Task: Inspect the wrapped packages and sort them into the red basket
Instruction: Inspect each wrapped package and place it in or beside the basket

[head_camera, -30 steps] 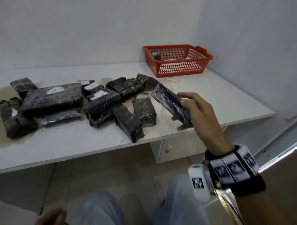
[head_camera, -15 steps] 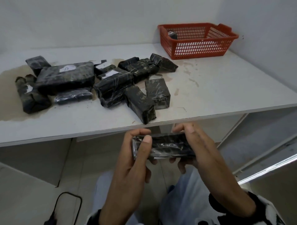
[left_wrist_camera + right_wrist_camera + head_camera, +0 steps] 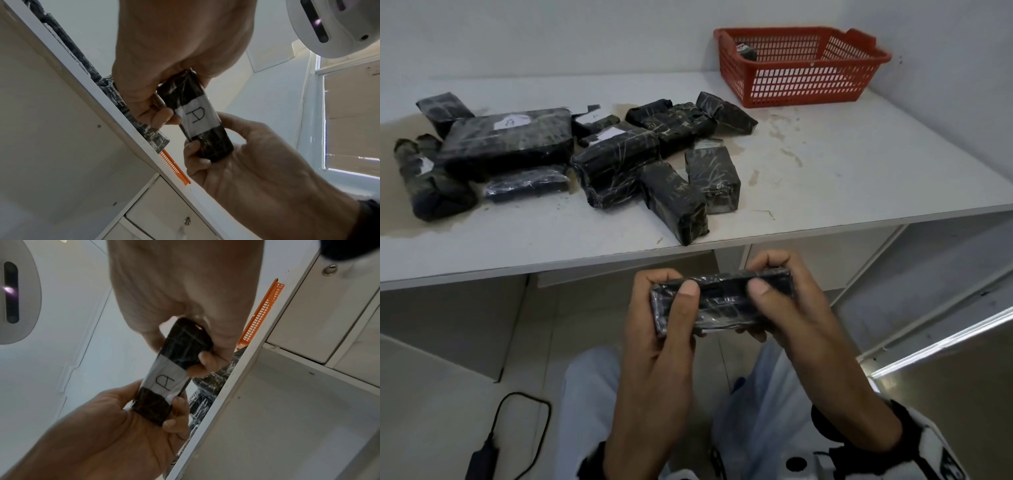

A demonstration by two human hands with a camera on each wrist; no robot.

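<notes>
A white laminate tabletop stands against pale walls, with a red plastic mesh basket at its far right corner and a heap of black film-wrapped packages spread across its left and middle, the nearest one reaching almost to the front edge. A dark item lies inside the basket at its far left corner.

Compared with half a second ago, the slim black film-wrapped package remains in both hands below the tabletop's front edge, over the person's lap, but it has been tilted so that more of its upper face shows and the thumbs now lie on top of it. A second ago the right hand alone held it up over the tabletop.

The left hand grips the package's left end, its fingers curled round it; the right hand grips the right end the same way.

The package is a long, narrow block in glossy, creased black wrap. In the wrist views its underside carries a white paper band round the middle, marked with a handwritten letter A.

A black cable and charger lie on the floor at lower left.
</notes>
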